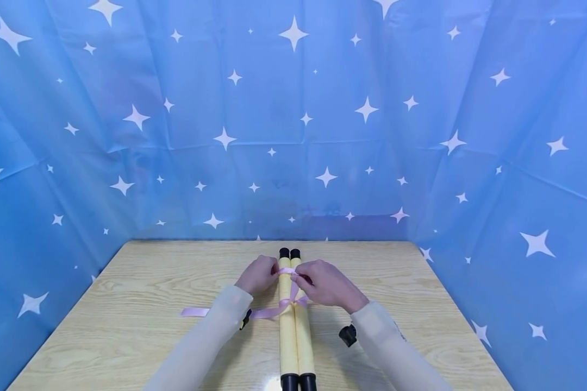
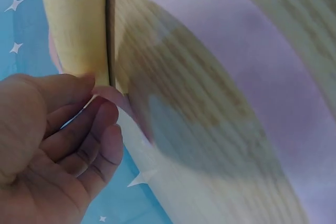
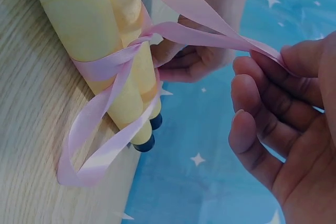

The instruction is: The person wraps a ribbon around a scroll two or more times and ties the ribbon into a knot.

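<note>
Two cream-coloured rolls with black end caps, apparently a rolled-up scroll (image 1: 288,342), lie side by side, pointing away from me. A pink ribbon (image 1: 269,313) wraps round them, its strands crossing on top in the right wrist view. At the far part of the rolls, my left hand (image 1: 259,274) is on their left side; thumb and forefinger pinch the ribbon in the left wrist view. Opposite, my right hand (image 1: 325,282) pinches a doubled stretch of ribbon between thumb and fingers. A loose ribbon loop (image 3: 84,163) hangs beside the rolls in the right wrist view.
The rolls lie on a light wood-grain table (image 1: 396,282). One ribbon tail (image 1: 194,312) stretches left across it, partly hidden by my left sleeve (image 1: 200,336). A blue curtain (image 1: 274,108) with white stars encloses the back and sides.
</note>
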